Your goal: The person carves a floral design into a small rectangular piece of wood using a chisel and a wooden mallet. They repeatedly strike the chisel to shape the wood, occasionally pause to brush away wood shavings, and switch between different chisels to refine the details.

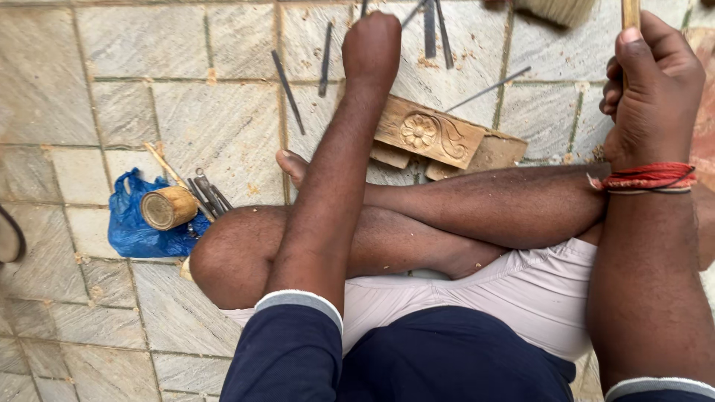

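Note:
I sit cross-legged on a tiled stone floor. My left hand (371, 46) reaches forward over the floor among several thin metal carving chisels (325, 59); its fingers curl down and I cannot see whether it holds one. My right hand (649, 93), with a red thread band at the wrist, is closed around a thin wooden handle (630, 13) that runs up out of view. A carved wooden block with a flower and scroll pattern (430, 135) lies on the floor just beyond my crossed legs, resting on plain wood pieces (495, 152).
A round wooden mallet (168, 208) lies on a blue plastic bag (134, 232) at the left with more metal tools (211, 196). A long thin metal rod (488, 89) lies right of the block. A brush's pale bristles (557, 10) show at the top edge.

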